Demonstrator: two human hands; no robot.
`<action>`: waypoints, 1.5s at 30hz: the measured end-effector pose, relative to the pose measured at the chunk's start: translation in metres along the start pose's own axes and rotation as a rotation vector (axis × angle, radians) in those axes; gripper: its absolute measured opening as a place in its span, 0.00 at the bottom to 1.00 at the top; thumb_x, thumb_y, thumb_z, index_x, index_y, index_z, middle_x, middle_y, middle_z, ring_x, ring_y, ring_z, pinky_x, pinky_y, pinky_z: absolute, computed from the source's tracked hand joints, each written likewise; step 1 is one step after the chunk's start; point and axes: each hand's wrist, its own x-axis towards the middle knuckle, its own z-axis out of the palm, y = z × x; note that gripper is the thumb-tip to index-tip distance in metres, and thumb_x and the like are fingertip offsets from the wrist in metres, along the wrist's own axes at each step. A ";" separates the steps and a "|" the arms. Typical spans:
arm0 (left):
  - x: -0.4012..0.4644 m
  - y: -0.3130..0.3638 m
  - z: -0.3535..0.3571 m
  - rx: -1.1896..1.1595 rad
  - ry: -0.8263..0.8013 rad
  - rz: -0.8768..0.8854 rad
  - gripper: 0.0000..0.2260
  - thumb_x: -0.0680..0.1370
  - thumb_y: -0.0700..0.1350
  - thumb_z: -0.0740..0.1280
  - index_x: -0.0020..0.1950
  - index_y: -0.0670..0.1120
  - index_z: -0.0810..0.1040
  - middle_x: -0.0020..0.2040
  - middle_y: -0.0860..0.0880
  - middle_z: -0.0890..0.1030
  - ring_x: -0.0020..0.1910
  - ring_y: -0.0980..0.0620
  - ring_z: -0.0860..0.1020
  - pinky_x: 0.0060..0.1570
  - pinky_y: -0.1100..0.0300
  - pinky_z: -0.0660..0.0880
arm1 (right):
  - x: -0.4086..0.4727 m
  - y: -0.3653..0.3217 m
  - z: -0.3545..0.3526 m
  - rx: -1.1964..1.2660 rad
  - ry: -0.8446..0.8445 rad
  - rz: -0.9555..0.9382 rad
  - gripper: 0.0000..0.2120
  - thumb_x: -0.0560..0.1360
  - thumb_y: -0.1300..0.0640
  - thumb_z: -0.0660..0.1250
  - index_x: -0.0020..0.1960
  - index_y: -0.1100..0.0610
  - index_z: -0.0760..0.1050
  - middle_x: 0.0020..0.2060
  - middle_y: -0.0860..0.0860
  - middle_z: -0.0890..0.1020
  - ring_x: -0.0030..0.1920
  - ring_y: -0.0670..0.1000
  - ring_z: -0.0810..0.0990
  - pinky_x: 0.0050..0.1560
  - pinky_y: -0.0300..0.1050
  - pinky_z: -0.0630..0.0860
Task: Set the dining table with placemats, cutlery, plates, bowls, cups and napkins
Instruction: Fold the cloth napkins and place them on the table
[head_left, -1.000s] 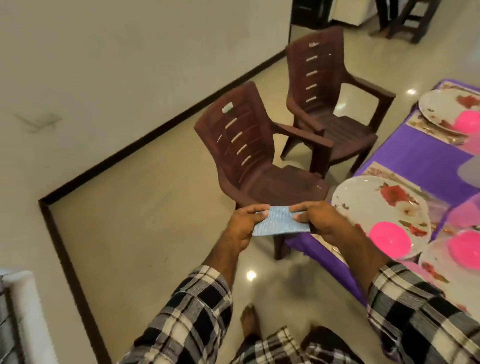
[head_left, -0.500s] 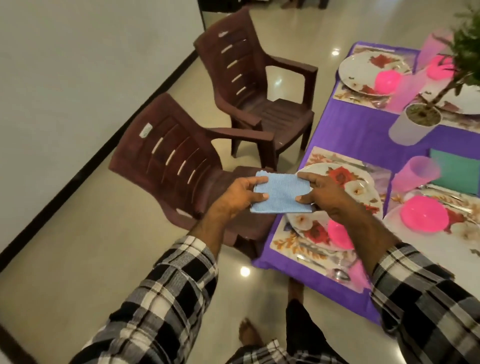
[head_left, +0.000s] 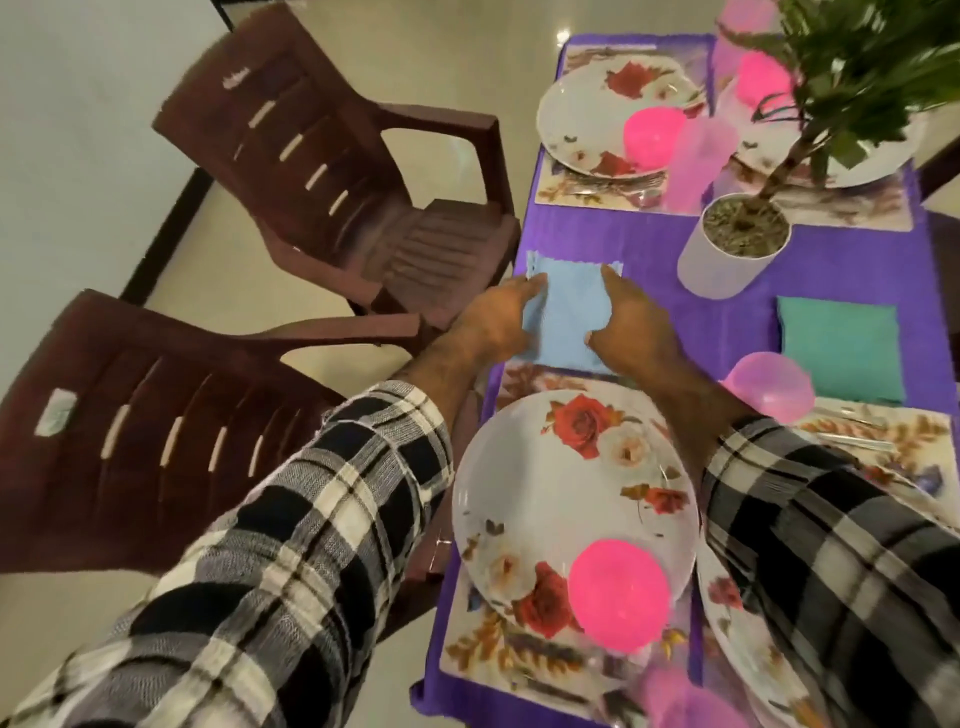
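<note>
Just past the near plate (head_left: 571, 499), a blue napkin (head_left: 571, 312) lies flat on the purple tablecloth (head_left: 727, 322). Both hands are on it. The left hand (head_left: 498, 322) holds its left edge with fingers stretched out, and the right hand (head_left: 634, 322) presses its right side with fingers fairly straight (thumb tucked near the bottom edge). A pink bowl (head_left: 618, 592) sits on the near plate. A green napkin (head_left: 841, 353) lies right of the blue napkin, and a potted plant (head_left: 737, 244) stands beyond it.
</note>
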 end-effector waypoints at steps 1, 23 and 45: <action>0.011 -0.002 0.003 0.021 -0.008 -0.006 0.42 0.75 0.37 0.76 0.85 0.46 0.60 0.83 0.43 0.64 0.81 0.44 0.65 0.76 0.60 0.61 | 0.009 0.003 0.005 -0.015 0.005 0.000 0.45 0.73 0.61 0.75 0.85 0.54 0.58 0.78 0.59 0.69 0.75 0.62 0.71 0.72 0.50 0.70; -0.003 0.005 -0.013 0.246 -0.063 -0.210 0.46 0.73 0.55 0.80 0.83 0.55 0.57 0.87 0.44 0.48 0.75 0.34 0.72 0.70 0.40 0.75 | 0.000 -0.021 -0.012 -0.408 -0.109 0.048 0.39 0.77 0.41 0.74 0.81 0.51 0.60 0.81 0.65 0.54 0.64 0.70 0.79 0.60 0.59 0.80; -0.316 0.277 0.092 0.261 -0.069 0.396 0.33 0.75 0.59 0.77 0.76 0.48 0.73 0.74 0.43 0.72 0.69 0.39 0.77 0.68 0.47 0.75 | -0.473 0.067 -0.152 -0.382 0.211 0.303 0.21 0.75 0.44 0.76 0.62 0.57 0.83 0.61 0.60 0.83 0.62 0.63 0.81 0.60 0.53 0.77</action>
